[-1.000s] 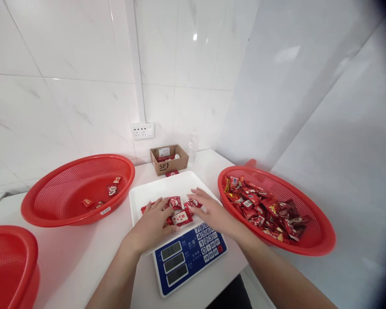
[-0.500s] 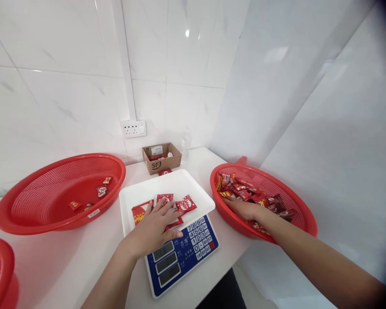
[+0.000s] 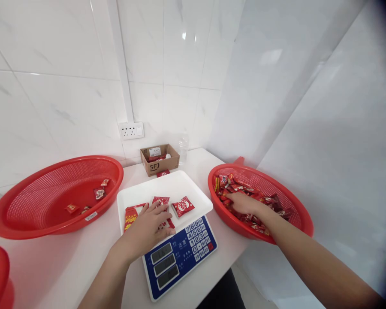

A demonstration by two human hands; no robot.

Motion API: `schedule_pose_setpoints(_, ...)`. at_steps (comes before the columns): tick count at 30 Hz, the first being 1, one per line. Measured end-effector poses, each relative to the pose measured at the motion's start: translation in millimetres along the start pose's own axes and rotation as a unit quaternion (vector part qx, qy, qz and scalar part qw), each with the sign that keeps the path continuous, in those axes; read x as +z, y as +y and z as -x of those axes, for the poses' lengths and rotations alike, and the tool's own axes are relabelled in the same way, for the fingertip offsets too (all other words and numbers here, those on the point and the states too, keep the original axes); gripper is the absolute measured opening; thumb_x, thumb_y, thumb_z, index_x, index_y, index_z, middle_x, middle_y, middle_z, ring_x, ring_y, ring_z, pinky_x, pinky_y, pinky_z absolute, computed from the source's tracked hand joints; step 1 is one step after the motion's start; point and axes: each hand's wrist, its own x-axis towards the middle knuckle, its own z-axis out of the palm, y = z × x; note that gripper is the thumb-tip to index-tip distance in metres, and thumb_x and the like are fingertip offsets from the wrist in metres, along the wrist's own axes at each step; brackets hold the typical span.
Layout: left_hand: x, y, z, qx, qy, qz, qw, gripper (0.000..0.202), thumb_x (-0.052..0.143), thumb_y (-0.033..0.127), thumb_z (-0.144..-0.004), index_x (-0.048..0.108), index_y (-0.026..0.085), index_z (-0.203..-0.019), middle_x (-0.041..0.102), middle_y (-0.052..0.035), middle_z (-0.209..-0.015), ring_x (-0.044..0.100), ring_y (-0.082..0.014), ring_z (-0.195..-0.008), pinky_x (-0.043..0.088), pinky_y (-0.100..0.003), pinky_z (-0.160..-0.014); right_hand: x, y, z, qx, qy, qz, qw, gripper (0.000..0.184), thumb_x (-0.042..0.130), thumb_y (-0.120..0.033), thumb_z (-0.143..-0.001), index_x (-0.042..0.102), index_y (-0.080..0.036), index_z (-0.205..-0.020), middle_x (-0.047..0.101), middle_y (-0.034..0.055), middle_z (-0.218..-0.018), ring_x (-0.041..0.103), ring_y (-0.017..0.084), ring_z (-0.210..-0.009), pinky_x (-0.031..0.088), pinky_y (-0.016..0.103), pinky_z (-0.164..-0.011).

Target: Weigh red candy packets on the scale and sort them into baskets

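The left hand (image 3: 148, 228) lies palm down, fingers spread, over red packets (image 3: 161, 200) on the white tray (image 3: 180, 183) of the scale (image 3: 185, 267), lower centre of the frame. One separate packet (image 3: 183, 207) lies just right of its fingers. The right hand (image 3: 243, 204) is inside the packet-filled red basket (image 3: 279, 184), centre right; its fingertips are obscured, so its grip cannot be determined.
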Motion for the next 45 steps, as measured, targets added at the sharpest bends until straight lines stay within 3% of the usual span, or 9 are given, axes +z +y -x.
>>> schedule_pose_setpoints(3, -1.4, -0.3, 0.4, -0.001, 0.020, 0.009, 1.000, 0.044, 0.047, 0.050, -0.086, 0.056, 0.027, -0.122, 0.044, -0.0055, -0.141, 0.024, -0.0298, -0.137, 0.020, -0.051, -0.110, -11.9, 0.2, 3.0, 0.019, 0.008, -0.027, 0.999, 0.037, 0.051, -0.008, -0.066, 0.067, -0.017, -0.098, 0.069, 0.0124, -0.104, 0.064, 0.027, -0.093, 0.045, 0.033, -0.078)
schedule_pose_setpoints(8, -1.1, -2.2, 1.1, 0.004, 0.056, 0.014, 0.998, 0.042, 0.044, 0.047, -0.088, 0.055, 0.028, -0.124, 0.046, -0.0047, -0.140, 0.027, -0.0280, -0.136, 0.021, -0.051, -0.110, -27.5, -4.1, 12.8, 0.039, 0.064, -0.084, 0.994, 0.024, 0.051, -0.019, -0.074, 0.065, -0.018, -0.093, 0.070, 0.0083, -0.095, 0.064, 0.024, -0.087, 0.045, 0.032, -0.076)
schedule_pose_setpoints(15, 0.6, -0.9, 1.9, -0.007, 0.073, 0.014, 0.997, 0.043, 0.044, 0.045, -0.089, 0.050, 0.029, -0.129, 0.042, -0.0037, -0.143, 0.025, -0.0267, -0.137, 0.023, -0.049, -0.111, -34.7, -9.4, 20.0, 0.051, 0.160, -0.177, 0.970, 0.034, 0.047, -0.032, -0.080, 0.059, -0.016, -0.108, 0.066, 0.0102, -0.108, 0.063, 0.025, -0.094, 0.048, 0.035, -0.077)
schedule_pose_setpoints(22, -2.6, 3.1, 1.8, -0.003, 0.081, 0.028, 0.996, 0.041, 0.045, 0.042, -0.089, 0.051, 0.027, -0.127, 0.042, -0.0037, -0.142, 0.028, -0.0253, -0.135, 0.022, -0.047, -0.111, -41.5, -30.5, 33.7, 0.060, 0.229, -0.270, 0.933, 0.025, 0.048, -0.034, -0.079, 0.058, -0.020, -0.097, 0.070, 0.0060, -0.093, 0.066, 0.024, -0.086, 0.051, 0.039, -0.075)
schedule_pose_setpoints(26, -5.1, 10.6, 3.6, -0.022, 0.086, 0.053, 0.995, 0.048, 0.045, 0.040, -0.088, 0.041, 0.026, -0.134, 0.037, -0.0051, -0.145, 0.030, -0.0253, -0.135, 0.030, -0.044, -0.108, -38.1, -63.5, 45.5, -0.003, 0.181, -0.429, 0.885, 0.025, 0.059, -0.039, -0.073, 0.059, -0.022, -0.091, 0.069, 0.0036, -0.089, 0.065, 0.024, -0.082, 0.053, 0.038, -0.073)
schedule_pose_setpoints(32, -4.9, 16.1, 7.0, -0.027, 0.115, 0.109, 0.987, 0.057, 0.040, 0.042, -0.091, 0.023, 0.027, -0.143, 0.028, -0.0038, -0.150, 0.028, -0.0233, -0.136, 0.030, -0.040, -0.108, -20.0, -117.4, 60.6, -0.096, 0.018, -0.534, 0.840, 0.036, 0.069, -0.043, -0.066, 0.063, -0.020, -0.093, 0.070, 0.0065, -0.094, 0.065, 0.025, -0.089, 0.051, 0.039, -0.080)
schedule_pose_setpoints(36, -5.8, 18.2, 7.0, -0.017, 0.136, 0.162, 0.977, 0.045, 0.040, 0.039, -0.091, 0.038, 0.027, -0.134, 0.048, -0.0050, -0.137, 0.044, -0.0239, -0.124, 0.039, -0.038, -0.100, -4.7, -139.1, 62.2, -0.138, -0.051, -0.547, 0.824, 0.036, 0.071, -0.041, -0.065, 0.065, -0.020, -0.093, 0.071, 0.0041, -0.089, 0.065, 0.023, -0.086, 0.050, 0.039, -0.082)
schedule_pose_setpoints(40, -10.1, 18.0, 3.9, -0.044, 0.184, 0.199, 0.962, 0.025, 0.041, 0.029, -0.089, 0.057, 0.023, -0.107, 0.065, -0.0032, -0.108, 0.060, -0.0202, -0.099, 0.047, -0.031, -0.084, 2.4, -148.8, 56.9, -0.145, -0.039, -0.551, 0.821, 0.038, 0.070, -0.043, -0.065, 0.064, -0.020, -0.095, 0.069, 0.0047, -0.090, 0.065, 0.020, -0.077, 0.052, 0.035, -0.071)
schedule_pose_setpoints(45, -10.2, 12.0, 0.8, -0.105, 0.215, 0.181, 0.954, 0.026, 0.041, 0.029, -0.088, 0.053, 0.025, -0.112, 0.068, -0.0013, -0.102, 0.063, -0.0201, -0.091, 0.046, -0.029, -0.076, 5.3, -147.3, 51.1, -0.108, 0.025, -0.542, 0.833, 0.033, 0.064, -0.045, -0.068, 0.061, -0.020, -0.089, 0.067, 0.0040, -0.086, 0.064, 0.020, -0.076, 0.052, 0.035, -0.070)
